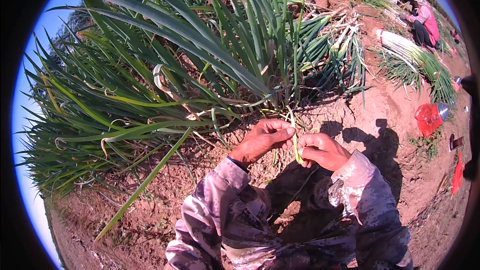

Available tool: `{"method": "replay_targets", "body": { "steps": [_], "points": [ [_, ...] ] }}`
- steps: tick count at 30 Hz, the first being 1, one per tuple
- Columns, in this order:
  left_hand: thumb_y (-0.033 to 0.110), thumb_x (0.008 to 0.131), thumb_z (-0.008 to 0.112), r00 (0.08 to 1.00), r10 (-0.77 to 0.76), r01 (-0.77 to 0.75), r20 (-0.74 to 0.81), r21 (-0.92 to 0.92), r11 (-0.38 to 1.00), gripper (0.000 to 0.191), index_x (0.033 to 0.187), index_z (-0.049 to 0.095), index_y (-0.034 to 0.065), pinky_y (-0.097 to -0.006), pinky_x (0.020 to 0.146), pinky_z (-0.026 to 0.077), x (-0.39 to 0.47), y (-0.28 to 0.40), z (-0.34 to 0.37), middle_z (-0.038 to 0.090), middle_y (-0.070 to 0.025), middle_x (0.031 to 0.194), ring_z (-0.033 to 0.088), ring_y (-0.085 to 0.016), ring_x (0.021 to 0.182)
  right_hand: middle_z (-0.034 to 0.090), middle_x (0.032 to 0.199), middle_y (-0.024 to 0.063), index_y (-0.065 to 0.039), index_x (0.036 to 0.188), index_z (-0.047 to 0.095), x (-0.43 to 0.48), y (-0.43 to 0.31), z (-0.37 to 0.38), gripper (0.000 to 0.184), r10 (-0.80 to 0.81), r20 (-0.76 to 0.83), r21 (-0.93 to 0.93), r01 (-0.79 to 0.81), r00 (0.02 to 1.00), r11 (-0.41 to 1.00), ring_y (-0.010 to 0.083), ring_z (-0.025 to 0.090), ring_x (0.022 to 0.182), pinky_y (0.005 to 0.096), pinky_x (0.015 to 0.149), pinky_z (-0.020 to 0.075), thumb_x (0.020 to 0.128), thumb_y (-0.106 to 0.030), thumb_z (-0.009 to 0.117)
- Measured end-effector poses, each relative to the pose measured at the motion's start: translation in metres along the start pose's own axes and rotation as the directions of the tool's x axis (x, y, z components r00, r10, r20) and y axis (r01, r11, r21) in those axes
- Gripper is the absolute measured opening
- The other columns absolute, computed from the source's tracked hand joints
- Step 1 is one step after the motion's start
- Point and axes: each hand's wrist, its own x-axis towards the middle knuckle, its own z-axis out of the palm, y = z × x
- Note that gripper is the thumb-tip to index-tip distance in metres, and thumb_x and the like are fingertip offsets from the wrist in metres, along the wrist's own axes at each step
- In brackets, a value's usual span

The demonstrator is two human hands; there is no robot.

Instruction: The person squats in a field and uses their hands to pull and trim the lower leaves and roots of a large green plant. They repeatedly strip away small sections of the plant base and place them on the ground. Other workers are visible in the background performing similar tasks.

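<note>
Between the fingers of both hands is a thin yellow-green strip of leaf [295, 146], held nearly upright. My left hand [264, 140] pinches its upper part with thumb and forefinger. My right hand [322, 150] grips its lower end. Just beyond the hands, tall green onion plants [243, 48] stand rooted in the reddish soil. Their long leaves spread up and to the left. A pile of pulled green onions [330, 47] lies behind and to the right of the hands, its pale root ends at the upper right.
A bundle of green onions with a red tie [405, 47] lies at the right, near two people [423, 18] low to the ground. Below it is a red plastic bag [428, 120]. Another red piece [458, 174] lies at the right rim. Clods and dry leaves cover the soil [150, 210].
</note>
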Motion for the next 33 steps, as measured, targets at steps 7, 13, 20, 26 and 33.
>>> {"method": "replay_targets", "body": {
  "steps": [7,13,20,26,33],
  "points": [
    [0.02,0.103,0.064,0.999,-0.021,0.017,-0.03,-0.105,0.994,0.017,0.107,0.07,0.0043,-0.0251,0.075,0.054,-0.002,0.004,0.0,0.07,-0.0018,0.09,0.065,-0.009,0.079,0.066,0.087,0.0024,-0.002,0.096,0.062,-0.006,-0.008,0.0,0.012,0.058,0.067,0.029,-0.06,0.996,0.998,0.0108,0.061,0.078,0.0271,0.072,0.0505,0.099,-0.012,0.055],
    [0.016,0.101,0.066,0.998,-0.014,0.01,-0.067,-0.057,0.998,0.012,0.104,0.07,0.005,-0.0237,0.071,0.054,0.0,0.001,-0.004,0.07,-0.0007,0.088,0.064,-0.008,0.075,0.065,0.092,0.0017,-0.001,0.114,0.064,-0.002,-0.005,0.004,0.022,-0.04,0.05,0.073,0.036,0.998,0.997,0.0099,0.061,0.083,0.027,0.075,0.0499,0.102,-0.019,0.058],
    [0.01,0.092,0.073,0.997,0.017,-0.007,-0.074,0.134,0.991,0.007,0.094,0.071,0.0039,-0.0237,0.071,0.052,0.0,0.005,-0.002,0.07,-0.0009,0.084,0.065,-0.009,0.077,0.066,0.092,0.0023,0.0,0.107,0.063,0.004,0.008,0.004,0.022,-0.14,-0.025,-0.069,0.138,0.99,0.988,0.0086,0.061,0.083,0.0267,0.075,0.0497,0.099,-0.019,0.071],
    [0.011,0.097,0.069,0.992,0.03,-0.028,-0.124,0.014,1.0,0.01,0.104,0.068,0.0039,-0.0261,0.072,0.054,0.0,0.003,0.002,0.07,-0.0023,0.092,0.066,-0.01,0.079,0.068,0.093,0.0019,0.0,0.106,0.065,0.004,0.008,0.001,0.017,-0.117,-0.079,-0.028,0.115,0.99,0.993,0.008,0.062,0.086,0.0263,0.078,0.0507,0.096,-0.011,0.073],
    [0.009,0.097,0.07,0.997,0.04,-0.038,-0.061,0.041,0.998,0.015,0.11,0.065,0.004,-0.0265,0.074,0.055,0.004,-0.001,-0.004,0.069,-0.0012,0.093,0.066,-0.01,0.079,0.067,0.092,0.0011,0.0,0.107,0.066,0.006,0.01,0.005,0.021,-0.119,-0.073,0.041,0.122,0.99,0.992,0.0077,0.062,0.084,0.0254,0.076,0.051,0.099,-0.019,0.072]
  ]
}}
